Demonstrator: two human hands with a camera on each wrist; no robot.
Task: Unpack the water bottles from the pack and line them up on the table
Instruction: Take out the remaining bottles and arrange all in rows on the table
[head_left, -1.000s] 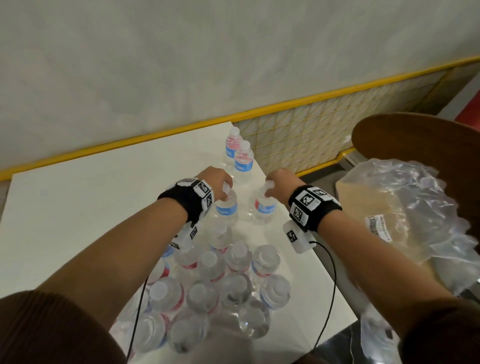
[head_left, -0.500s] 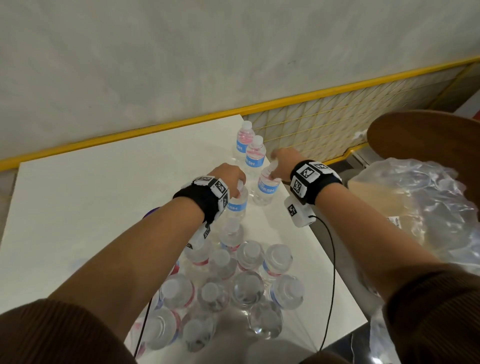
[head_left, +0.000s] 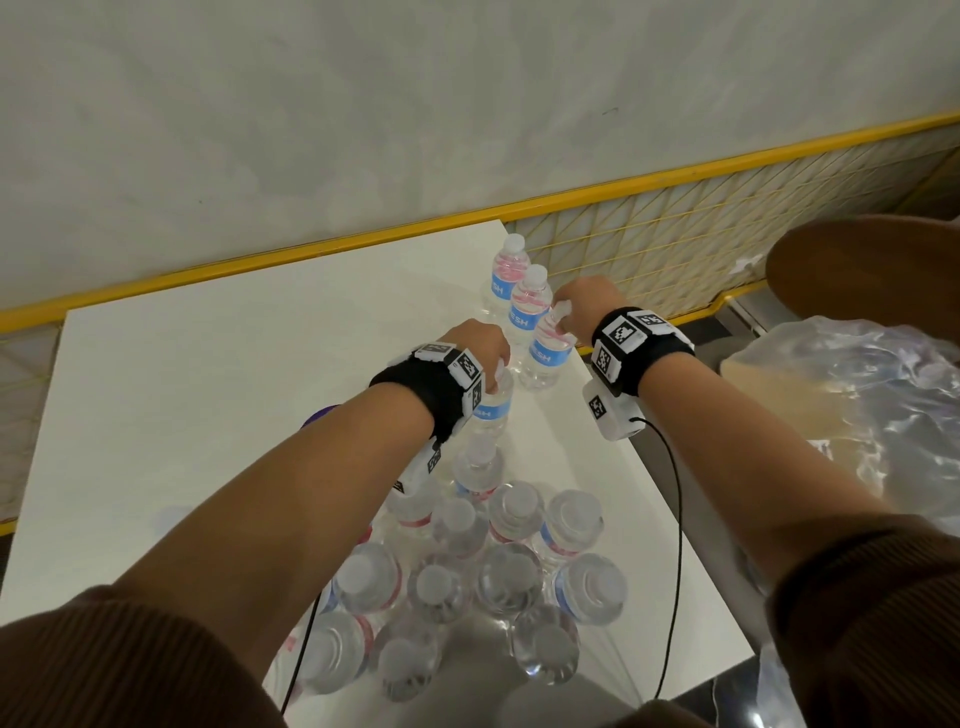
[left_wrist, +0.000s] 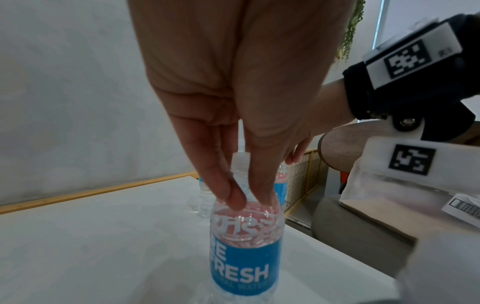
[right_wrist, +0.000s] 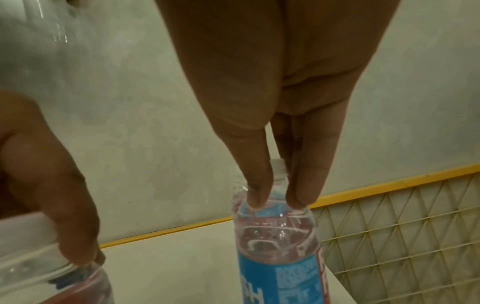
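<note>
Two clear water bottles with blue labels (head_left: 506, 280) (head_left: 525, 312) stand in a row at the table's far right edge. My right hand (head_left: 563, 317) pinches the neck of a third bottle (head_left: 545, 356), upright just in front of that row; in the right wrist view the fingertips (right_wrist: 257, 197) grip below the cap of this bottle (right_wrist: 278, 257). My left hand (head_left: 493, 374) pinches the neck of another bottle (head_left: 488, 413) just behind it, and the left wrist view shows this hand (left_wrist: 244, 197) on that bottle (left_wrist: 245, 257). Several bottles (head_left: 467, 571) stand clustered at the front of the white table (head_left: 208, 415).
The crumpled clear pack wrap (head_left: 857, 415) lies on a brown round seat (head_left: 872, 270) to the right of the table. A yellow-framed wire mesh (head_left: 701, 239) and a grey wall stand behind. The table's right edge (head_left: 649, 509) runs close to the bottles.
Both hands have carried their bottles away from me along the right edge. The right hand's bottle has come up against the two standing bottles, with the left hand's bottle trailing.
</note>
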